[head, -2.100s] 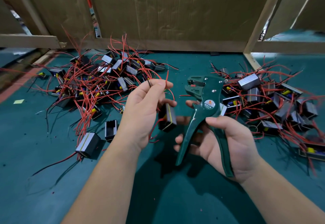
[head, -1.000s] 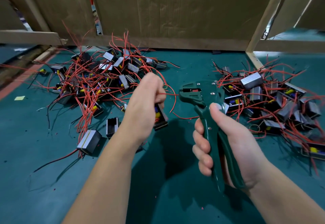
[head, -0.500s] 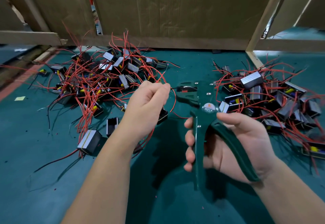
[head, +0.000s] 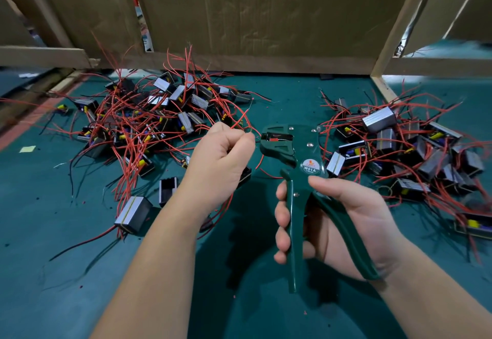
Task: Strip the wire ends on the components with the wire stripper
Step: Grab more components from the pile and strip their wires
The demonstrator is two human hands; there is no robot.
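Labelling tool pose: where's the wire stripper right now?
Head view, centre-right: the right hand grips the wire stripper, head up, beside the left hand, between the left component pile and the right component pile.

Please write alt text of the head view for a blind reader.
The right hand grips a dark green wire stripper; the left hand pinches thin red wires close to its jaws. Two piles of small grey red-wired components lie on the teal mat.

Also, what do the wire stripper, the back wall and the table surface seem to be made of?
The wire stripper looks like glossy dark green plastic or painted metal, with silver rivets. The back wall is matt brown cardboard, creased. The table surface seems a matt teal mat, perhaps rubber.
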